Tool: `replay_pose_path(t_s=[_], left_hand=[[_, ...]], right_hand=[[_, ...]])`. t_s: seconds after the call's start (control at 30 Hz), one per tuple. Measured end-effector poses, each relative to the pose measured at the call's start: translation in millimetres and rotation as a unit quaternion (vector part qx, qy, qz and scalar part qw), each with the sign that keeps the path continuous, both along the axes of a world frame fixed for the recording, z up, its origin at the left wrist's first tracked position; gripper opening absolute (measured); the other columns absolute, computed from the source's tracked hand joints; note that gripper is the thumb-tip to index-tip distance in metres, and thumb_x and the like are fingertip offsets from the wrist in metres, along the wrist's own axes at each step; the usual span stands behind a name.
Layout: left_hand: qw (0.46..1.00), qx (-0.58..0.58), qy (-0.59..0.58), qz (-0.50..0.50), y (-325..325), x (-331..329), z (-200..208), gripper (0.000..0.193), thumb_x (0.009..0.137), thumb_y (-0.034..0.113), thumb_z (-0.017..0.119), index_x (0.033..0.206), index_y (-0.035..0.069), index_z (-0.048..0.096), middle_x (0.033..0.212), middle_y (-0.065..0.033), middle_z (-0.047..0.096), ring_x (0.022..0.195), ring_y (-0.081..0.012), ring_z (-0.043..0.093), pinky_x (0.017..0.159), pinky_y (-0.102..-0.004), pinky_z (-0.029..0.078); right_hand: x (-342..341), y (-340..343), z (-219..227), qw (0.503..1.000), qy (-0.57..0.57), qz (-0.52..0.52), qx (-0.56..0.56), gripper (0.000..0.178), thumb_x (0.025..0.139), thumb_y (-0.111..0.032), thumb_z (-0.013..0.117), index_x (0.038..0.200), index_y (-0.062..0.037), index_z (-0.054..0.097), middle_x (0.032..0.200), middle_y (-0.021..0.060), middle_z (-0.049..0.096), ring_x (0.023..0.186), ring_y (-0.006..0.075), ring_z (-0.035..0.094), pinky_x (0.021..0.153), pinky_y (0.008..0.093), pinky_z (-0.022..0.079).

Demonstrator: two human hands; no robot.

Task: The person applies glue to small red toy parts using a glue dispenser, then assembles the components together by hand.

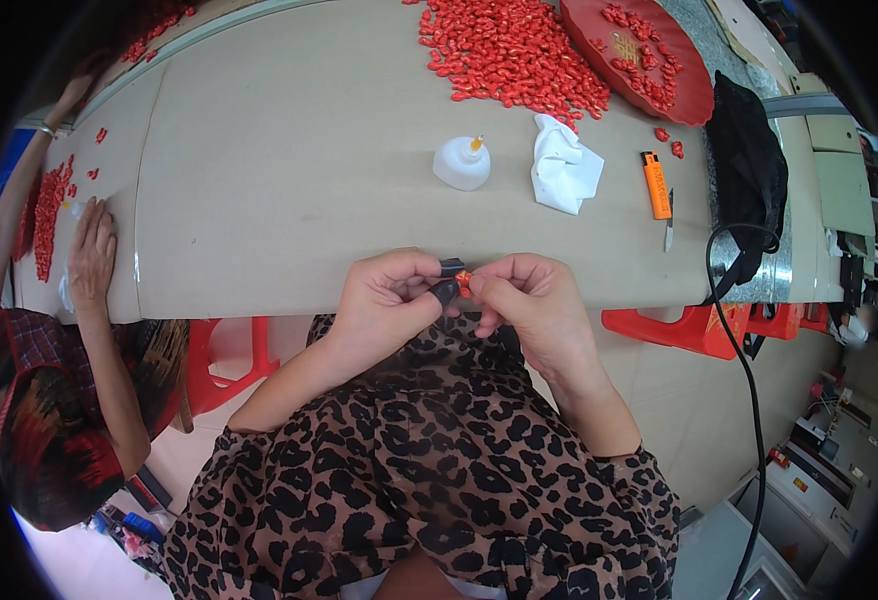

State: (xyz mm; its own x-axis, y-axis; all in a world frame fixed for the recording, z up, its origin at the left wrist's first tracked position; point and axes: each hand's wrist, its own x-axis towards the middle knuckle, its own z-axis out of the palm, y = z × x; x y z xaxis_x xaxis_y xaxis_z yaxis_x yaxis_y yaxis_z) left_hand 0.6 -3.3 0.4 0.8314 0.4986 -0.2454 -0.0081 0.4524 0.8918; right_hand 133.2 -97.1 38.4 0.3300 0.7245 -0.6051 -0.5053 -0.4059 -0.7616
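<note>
A small red piece with a touch of yellow (464, 281) is pinched between my two hands at the table's near edge. My left hand (391, 291) wears black covers on thumb and forefinger, and those tips close on the piece's left side. From the right, the bare thumb and forefinger of my right hand (527, 292) grip it too. Beyond them stands a white squeeze bottle (462, 163) with a yellowish tip. A crumpled white tissue (565, 168) lies to its right. Farther right are an orange lighter (656, 186) and a small thin blade (669, 222).
A large heap of red pieces (507, 55) covers the far side, beside a red scalloped tray (697, 95) holding more. Black cloth (749, 160) and a black cable (749, 370) lie at the right. On the left, a co-worker's hand (92, 257) rests near another red pile (51, 215).
</note>
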Motion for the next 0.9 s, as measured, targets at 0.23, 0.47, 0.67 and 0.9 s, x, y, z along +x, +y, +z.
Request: replay_pose_path(t_s=[0.23,0.47,0.67,0.9], left_hand=[[1.0,0.018,-0.002,0.015,-1.3,3.0,0.6,0.012,0.071,-0.01,0.047,0.078,-0.005,0.054,0.08,-0.0051,0.053,0.069,-0.0105,0.058,0.06,-0.0192,0.048],[0.999,0.03,0.003,0.027,-3.3,4.1,1.8,0.011,0.07,-0.011,0.046,0.077,-0.006,0.053,0.079,-0.0047,0.052,0.071,-0.0113,0.058,0.061,-0.0193,0.049],[0.999,0.035,0.021,0.033,-3.5,5.8,0.2,0.008,0.07,-0.011,0.047,0.074,-0.005,0.051,0.08,-0.0038,0.051,0.07,-0.0106,0.058,0.062,-0.0197,0.049],[0.999,0.031,0.023,0.037,-4.0,6.5,2.3,0.007,0.07,-0.01,0.049,0.072,-0.004,0.05,0.078,-0.0032,0.051,0.069,-0.01,0.058,0.061,-0.0197,0.049]], right_hand=[[-1.3,2.1,-0.6,1.0,0.01,-0.005,-0.008,0.013,0.073,-0.007,0.056,0.076,0.0053,0.054,0.067,0.0093,0.059,0.05,0.0079,0.052,0.046,0.0179,0.043],[-4.4,3.2,-2.5,1.0,0.009,-0.018,-0.014,0.012,0.073,-0.006,0.056,0.075,0.0048,0.054,0.066,0.0093,0.058,0.05,0.0084,0.052,0.047,0.0182,0.043],[-2.7,5.3,-4.8,0.999,0.027,-0.018,-0.017,0.011,0.073,-0.006,0.056,0.075,0.0049,0.054,0.066,0.0093,0.058,0.05,0.0089,0.052,0.046,0.0189,0.044],[-2.9,6.1,-5.6,0.999,0.028,-0.017,-0.008,0.011,0.073,-0.006,0.057,0.075,0.0048,0.054,0.067,0.0095,0.058,0.051,0.0092,0.053,0.046,0.0186,0.044]])
